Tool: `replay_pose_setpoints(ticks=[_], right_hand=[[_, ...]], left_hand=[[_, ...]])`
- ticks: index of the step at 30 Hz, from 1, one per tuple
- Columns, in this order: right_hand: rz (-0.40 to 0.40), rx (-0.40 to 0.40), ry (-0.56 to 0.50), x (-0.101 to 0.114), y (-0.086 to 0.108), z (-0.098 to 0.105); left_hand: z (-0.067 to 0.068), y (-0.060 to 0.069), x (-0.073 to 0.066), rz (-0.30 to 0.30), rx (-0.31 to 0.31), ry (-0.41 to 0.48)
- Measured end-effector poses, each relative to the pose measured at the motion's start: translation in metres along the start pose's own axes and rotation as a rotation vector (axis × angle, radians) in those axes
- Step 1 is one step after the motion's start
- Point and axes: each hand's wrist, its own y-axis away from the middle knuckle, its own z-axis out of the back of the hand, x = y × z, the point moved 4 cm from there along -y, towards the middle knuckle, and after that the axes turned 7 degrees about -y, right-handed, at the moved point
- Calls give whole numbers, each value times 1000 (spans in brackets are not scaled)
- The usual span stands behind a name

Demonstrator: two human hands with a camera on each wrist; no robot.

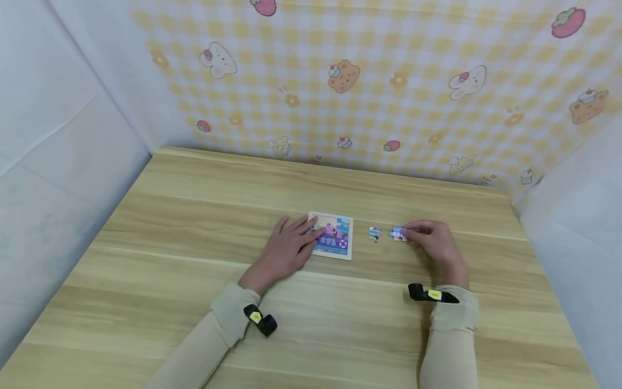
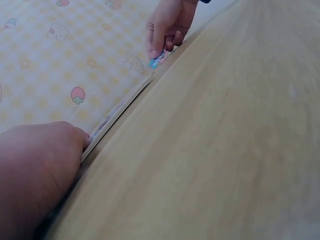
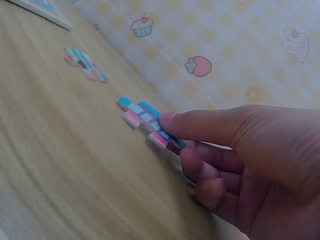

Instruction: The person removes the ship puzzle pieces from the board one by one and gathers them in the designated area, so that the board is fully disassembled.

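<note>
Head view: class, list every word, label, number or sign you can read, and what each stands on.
None reads clearly.
Yellow left-wrist label: too small to read.
Yellow right-wrist label: too small to read.
Patterned cloth: dark lettering-like marks, too small to read.

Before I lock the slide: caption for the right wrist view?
Right hand pinches one jigsaw piece; a second piece lies on the table, between the first and the puzzle board.
</note>
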Motion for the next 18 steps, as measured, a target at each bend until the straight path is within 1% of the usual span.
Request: replay_pose_setpoints(ticks=[4,7,8,10,13,14,15,16,18], right_hand=[[-16,-24,53,0,0,-3],[-18,-34,70,1,1,-5],[-6,-38,76,2,1,-5],[28,-69,68,7,1,-6],[104,-118,21,19,1,-13],[129,-111,4,24,1,-18],[145,-87,-19,31,1,-25],[160,-41,-28,38,1,-34],[176,91,-20,52,1,-56]], left_hand=[[1,0,1,0,-7,4],[0,0,2,5,-3,9],[0,-1,2,7,-1,8],[0,-1,3,9,1,2],[0,-1,3,-2,-2,-8],[0,-1,3,-4,1,-14],[0,-1,3,-7,6,-18],[-1,-1,3,-9,10,-21],[-1,-1,3,-7,23,-29]])
